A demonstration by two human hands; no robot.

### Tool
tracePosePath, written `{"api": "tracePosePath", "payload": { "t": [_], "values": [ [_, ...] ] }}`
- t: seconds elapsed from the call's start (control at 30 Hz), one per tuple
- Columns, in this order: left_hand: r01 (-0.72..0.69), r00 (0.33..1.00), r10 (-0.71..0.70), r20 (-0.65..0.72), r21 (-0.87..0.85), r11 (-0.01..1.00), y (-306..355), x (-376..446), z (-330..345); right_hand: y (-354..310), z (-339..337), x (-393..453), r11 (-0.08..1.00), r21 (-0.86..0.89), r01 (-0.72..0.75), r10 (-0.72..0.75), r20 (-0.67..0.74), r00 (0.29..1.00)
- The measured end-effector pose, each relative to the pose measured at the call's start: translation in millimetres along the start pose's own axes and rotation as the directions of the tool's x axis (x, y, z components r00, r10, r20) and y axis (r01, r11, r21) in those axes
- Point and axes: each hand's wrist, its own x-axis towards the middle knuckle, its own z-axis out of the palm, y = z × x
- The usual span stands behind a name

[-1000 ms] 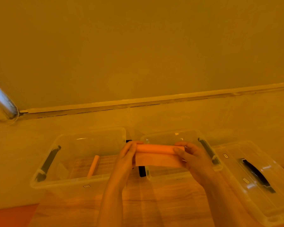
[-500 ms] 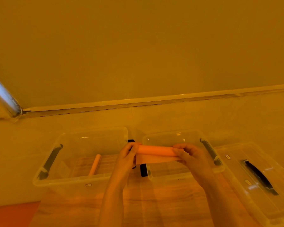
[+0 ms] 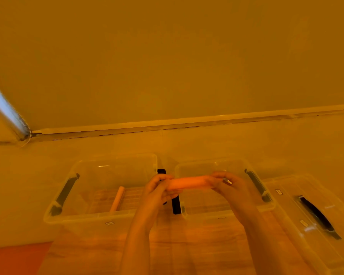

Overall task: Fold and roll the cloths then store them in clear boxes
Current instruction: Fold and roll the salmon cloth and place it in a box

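Note:
I hold an orange rolled cloth (image 3: 188,182) level in the air, over the gap between two clear boxes. My left hand (image 3: 157,190) grips its left end and my right hand (image 3: 229,184) grips its right end, fingers curled round the roll. No loose flap hangs below it. The left clear box (image 3: 72,216) has one pale rolled cloth (image 3: 117,198) lying on its floor. Behind the roll stands the right clear box (image 3: 216,165), and nothing shows inside it.
A clear lid (image 3: 314,217) with a black handle lies at the right. The boxes stand on a wooden table (image 3: 187,245) against a pale wall. Black latches sit between the boxes. Red floor shows at lower left.
The hanging flap of the orange cloth has been wound up into the roll. Both hands stayed at its ends and rose slightly.

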Motion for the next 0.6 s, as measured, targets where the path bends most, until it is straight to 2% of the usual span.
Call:
{"api": "tracePosePath", "payload": {
  "t": [0.13,0.3,0.43,0.6],
  "values": [
    [-0.035,0.995,0.041,-0.094,0.074,0.997,-4,-5,-3,-3,19,8,0.997,-0.058,0.046,-0.05,-0.062,0.997],
    [-0.038,0.991,0.051,-0.124,0.109,0.993,1,-11,-6,-4,41,32,0.995,-0.075,0.068,-0.073,-0.068,0.995],
    [-0.025,0.986,0.045,-0.16,0.119,0.993,6,-15,-14,-12,62,45,0.994,-0.041,0.101,-0.101,-0.006,0.995],
    [0.063,0.985,-0.051,-0.163,0.07,0.996,18,-14,-28,-15,94,64,0.992,-0.023,0.12,-0.118,0.075,0.99]
  ]
}}
